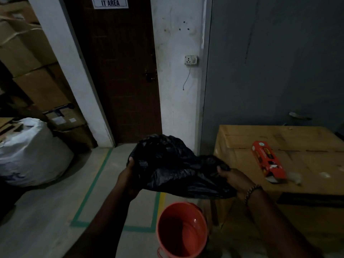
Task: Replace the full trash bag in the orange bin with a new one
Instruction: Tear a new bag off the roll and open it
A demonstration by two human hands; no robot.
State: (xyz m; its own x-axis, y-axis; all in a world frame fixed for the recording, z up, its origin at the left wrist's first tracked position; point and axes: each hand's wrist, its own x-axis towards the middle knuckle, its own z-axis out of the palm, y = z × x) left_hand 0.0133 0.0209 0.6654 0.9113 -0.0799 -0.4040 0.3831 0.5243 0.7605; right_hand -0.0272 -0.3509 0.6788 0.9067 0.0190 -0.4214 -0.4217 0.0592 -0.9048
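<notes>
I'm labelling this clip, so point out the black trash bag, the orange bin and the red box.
black trash bag [176, 164]: head view, its crumpled middle.
orange bin [173, 235]: head view, its inner wall.
red box [268, 161]: head view, its top face.

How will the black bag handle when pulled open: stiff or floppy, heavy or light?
Probably floppy: the black bag sags in crumpled folds between the left hand and right hand. Likely light: edge grips alone hold it up.
</notes>
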